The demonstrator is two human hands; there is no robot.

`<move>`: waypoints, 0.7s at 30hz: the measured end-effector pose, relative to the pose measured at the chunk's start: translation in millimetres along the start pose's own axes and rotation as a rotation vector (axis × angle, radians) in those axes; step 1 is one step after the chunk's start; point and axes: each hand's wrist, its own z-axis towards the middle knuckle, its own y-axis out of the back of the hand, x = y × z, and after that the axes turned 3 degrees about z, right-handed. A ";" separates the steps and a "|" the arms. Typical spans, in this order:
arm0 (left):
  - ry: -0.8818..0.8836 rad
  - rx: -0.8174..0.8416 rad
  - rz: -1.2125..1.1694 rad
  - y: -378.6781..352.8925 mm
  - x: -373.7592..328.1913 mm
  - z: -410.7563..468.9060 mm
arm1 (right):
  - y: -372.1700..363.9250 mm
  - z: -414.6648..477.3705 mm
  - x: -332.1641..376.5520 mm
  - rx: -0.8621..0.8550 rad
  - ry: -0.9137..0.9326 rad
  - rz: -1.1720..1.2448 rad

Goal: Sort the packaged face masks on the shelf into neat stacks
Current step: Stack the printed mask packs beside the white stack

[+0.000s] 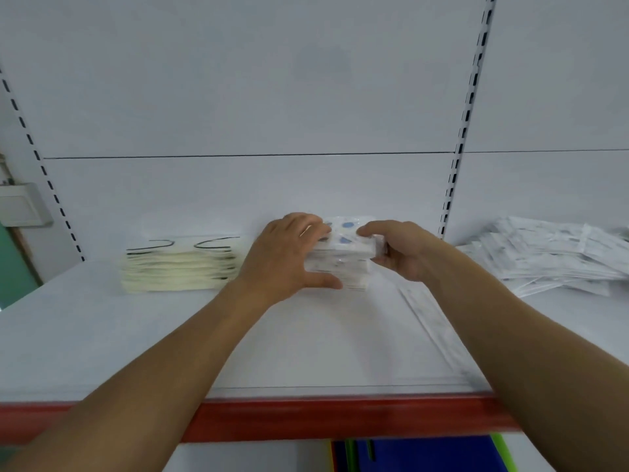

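Observation:
A stack of white packaged masks with blue dots [343,248] stands on the white shelf [170,335] against the back panel. My left hand [286,257] grips its left side, fingers curled over the top and thumb along the front bottom. My right hand [398,248] grips the right side of the upper packets, fingers over the top edge. A neat stack of cream masks with black ear loops [178,265] sits just left of my left hand. A loose heap of white packaged masks [551,255] lies on the shelf at the far right.
The shelf has a red front strip [340,420]. Slotted uprights [459,148] rise on both sides of the white back panel. A flat clear packet [432,328] lies on the shelf under my right forearm. Blue and green items [425,454] show below the shelf.

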 end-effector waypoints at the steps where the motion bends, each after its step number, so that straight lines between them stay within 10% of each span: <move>1: -0.005 0.015 0.012 -5.2 1.6 1.9 | -2.8 0.7 -1.4 0.006 0.001 0.000; 11: 0.020 0.140 -0.001 -27.6 15.8 13.7 | 12.3 8.1 -17.7 -0.202 0.197 -0.422; 21: 0.163 0.206 -0.023 -27.7 9.9 13.0 | 3.2 21.8 -25.1 0.003 0.129 -0.286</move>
